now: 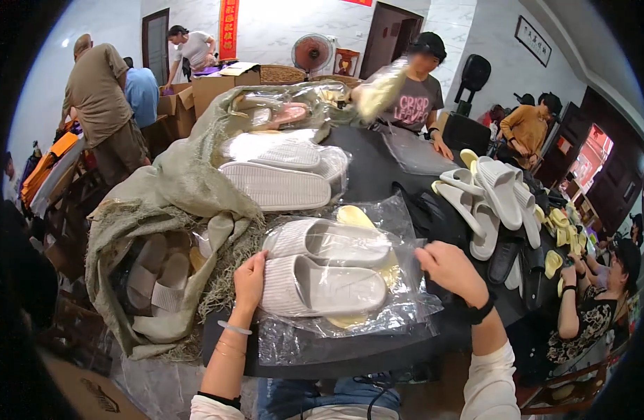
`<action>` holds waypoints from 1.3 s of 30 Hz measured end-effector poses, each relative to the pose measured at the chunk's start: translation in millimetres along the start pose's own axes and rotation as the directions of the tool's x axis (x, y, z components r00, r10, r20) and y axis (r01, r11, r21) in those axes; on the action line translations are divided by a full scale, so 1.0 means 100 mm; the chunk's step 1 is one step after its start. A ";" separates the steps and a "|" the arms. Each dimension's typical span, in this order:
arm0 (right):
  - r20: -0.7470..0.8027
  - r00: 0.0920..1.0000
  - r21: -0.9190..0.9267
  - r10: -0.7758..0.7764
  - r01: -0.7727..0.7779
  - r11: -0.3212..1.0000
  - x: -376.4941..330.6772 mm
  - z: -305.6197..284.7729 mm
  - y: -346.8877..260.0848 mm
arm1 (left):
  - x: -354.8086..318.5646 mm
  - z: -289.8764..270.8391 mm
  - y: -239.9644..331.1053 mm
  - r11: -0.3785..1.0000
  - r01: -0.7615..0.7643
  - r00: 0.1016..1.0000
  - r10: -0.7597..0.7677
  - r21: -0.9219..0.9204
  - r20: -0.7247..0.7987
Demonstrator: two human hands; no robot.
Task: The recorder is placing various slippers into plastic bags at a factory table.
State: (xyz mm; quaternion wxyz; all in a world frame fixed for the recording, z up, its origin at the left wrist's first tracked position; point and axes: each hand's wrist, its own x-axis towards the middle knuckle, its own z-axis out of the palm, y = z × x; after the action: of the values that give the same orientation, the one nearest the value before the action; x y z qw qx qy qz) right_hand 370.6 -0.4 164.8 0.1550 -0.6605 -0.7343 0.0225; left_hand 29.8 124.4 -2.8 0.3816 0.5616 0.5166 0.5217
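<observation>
Left hand (249,278) grips the heel end of the near pale grey ribbed foam slipper (322,287), fingers curled over its edge, thumb side up. Right hand (450,269) is closed in a pinch on the far edge of the clear crinkled plastic bag (399,308) that wraps the pair; what sits between the fingertips cannot be seen.

Location: near slipper lies directly betw. the two hands, inside the bag, on the black tabletop (378,175). Second matching grey slipper (332,241) lies just beyond it, touching or nearly so. Yellow flat insert (355,217) shows behind the pair.

Risks (judgement):
- Bag film is thin and slack. Uneven pull from R hand vs. L hand could likely tear it or let it slip off the pinch.
- Pair could skew inside the bag if only one slipper is held; the far one is unrestrained.
- Bag edge overhangs toward the near table edge; contents could slide off twd. the person's lap.
- Olive-green woven sack (175,189), left of L hand, is frayed; loose fibres could snag the film.

Pose: L forearm comes up from the lower edge, wrist roughly straight, thin bracelets at the wrist. R forearm rises from lower right, wrist bent inward, black band on wrist, hand well apart from L hand.
</observation>
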 end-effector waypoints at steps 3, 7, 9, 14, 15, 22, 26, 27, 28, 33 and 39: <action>0.404 0.876 0.224 0.264 -0.375 0.900 -0.02 0.01 -0.07 | 0.00 -0.01 -0.05 1.000 0.000 1.000 0.000 0.009 0.019; 0.451 0.891 0.489 0.055 -0.298 0.819 -0.03 0.30 -0.12 | -0.05 0.00 -0.11 0.999 -0.012 1.000 0.011 -0.036 -0.010; 0.129 0.981 0.946 0.145 -0.165 0.279 -0.04 0.37 -0.20 | -0.07 0.02 -0.05 1.000 -0.008 1.000 0.008 -0.008 -0.003; 0.362 0.882 0.759 0.302 -0.091 -0.644 0.04 0.56 -0.20 | -0.11 -0.01 -0.08 0.998 -0.051 0.998 0.053 0.048 -0.030; 0.364 0.880 0.760 0.305 -0.092 -0.644 -0.01 0.75 -0.07 | -0.12 0.03 -0.05 0.998 -0.048 0.998 0.049 0.047 -0.028; 0.234 0.946 0.758 -0.225 -0.033 0.651 0.42 0.84 -0.26 | -0.07 -0.04 -0.16 0.993 -0.038 0.998 0.042 0.108 -0.043; 0.048 0.740 0.137 -0.671 0.661 0.738 0.75 1.08 -0.58 | 0.00 -0.02 -0.08 0.988 -0.079 0.996 0.084 0.129 -0.034; 0.096 0.813 0.104 -0.574 0.565 0.818 0.79 1.21 -0.68 | -0.01 -0.02 -0.06 0.989 -0.080 0.996 0.085 0.121 -0.037; 0.131 0.877 0.048 -0.461 0.459 0.887 0.83 1.29 -0.75 | 0.01 0.00 -0.05 0.990 -0.098 0.994 0.102 0.106 -0.034; 0.051 0.913 0.227 -0.404 0.383 0.895 0.91 1.32 -0.79 | -0.02 0.04 -0.13 0.996 -0.082 0.995 0.083 0.018 -0.056; 0.216 0.944 0.015 -0.249 0.252 0.968 0.64 1.03 -0.52 | -0.04 0.04 -0.15 0.960 -0.179 0.984 0.172 0.216 0.050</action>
State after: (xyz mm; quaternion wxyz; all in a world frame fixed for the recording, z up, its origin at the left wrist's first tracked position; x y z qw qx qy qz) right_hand 288.9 73.2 91.7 0.0716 -0.5562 -0.8250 0.0698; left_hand 31.1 123.5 -19.2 0.2773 0.6520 0.5133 0.4844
